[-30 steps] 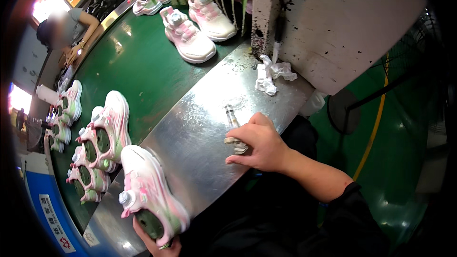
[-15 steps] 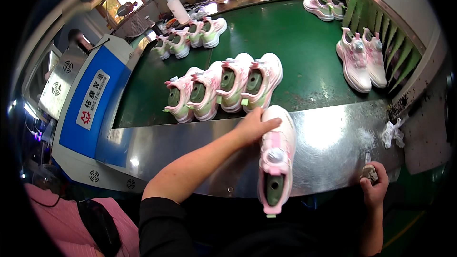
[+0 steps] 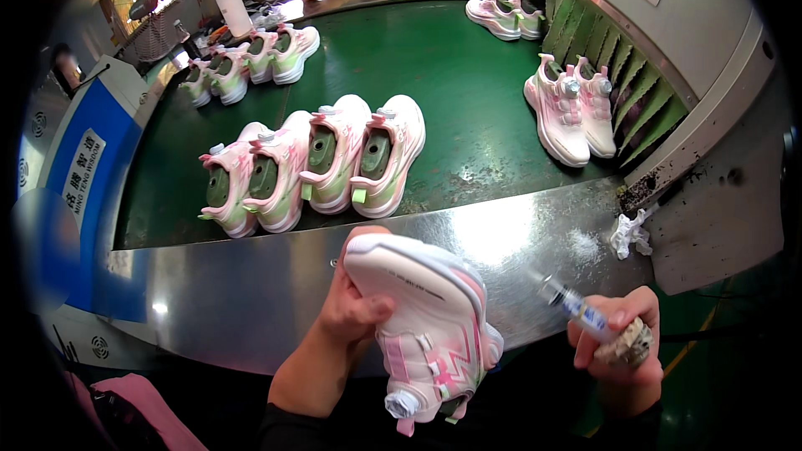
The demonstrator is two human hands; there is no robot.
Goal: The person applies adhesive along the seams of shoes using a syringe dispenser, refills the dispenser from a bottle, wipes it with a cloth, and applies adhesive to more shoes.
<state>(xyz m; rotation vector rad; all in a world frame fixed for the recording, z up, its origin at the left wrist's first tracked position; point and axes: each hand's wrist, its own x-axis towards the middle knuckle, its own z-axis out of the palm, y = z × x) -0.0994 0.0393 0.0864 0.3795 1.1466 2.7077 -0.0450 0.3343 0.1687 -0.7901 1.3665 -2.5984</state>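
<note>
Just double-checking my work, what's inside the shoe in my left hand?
Inside the shoe in your left hand, only a bit of a dark green insert shows. The rest of the inside, toe included, is hidden by the shoe itself.

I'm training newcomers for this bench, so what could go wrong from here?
1. The left grip holds the tilted shoe near its toe, with the heel end beyond the front edge of the metal ledge; a slip might drop it.
2. The syringe-like tube in the right grip points toward the shoe's side; if it holds liquid, which I can't tell, a stray squeeze could mark the shoe.
</note>
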